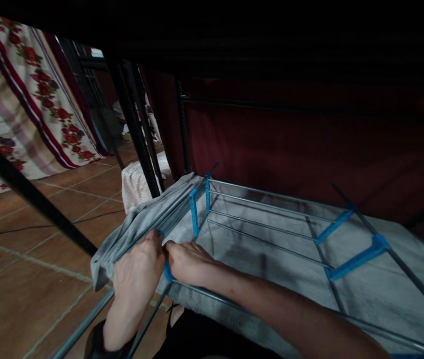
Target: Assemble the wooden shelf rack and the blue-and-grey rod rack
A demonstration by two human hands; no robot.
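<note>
A rack of thin grey metal rods (272, 227) joined by blue plastic connectors (194, 212) lies across a grey blanket. My left hand (139, 264) is closed at the rack's near left corner, with a bit of blue plastic showing by its fingertips. Right beside it, my right hand (187, 260) is closed around the top of the corner's blue connector (167, 273), and its fingertips are partly hidden. Several more rods run close together just beyond my hands. On the right side, two further blue connectors (356, 259) hold the rods' other ends.
The grey blanket (272, 254) covers the surface under the rack. Black metal frame posts (135, 129) stand at the left, and a dark beam (272, 45) passes overhead. Dark red cloth (272, 144) hangs behind. A flowered curtain (43, 94) hangs over the tiled floor (47, 234).
</note>
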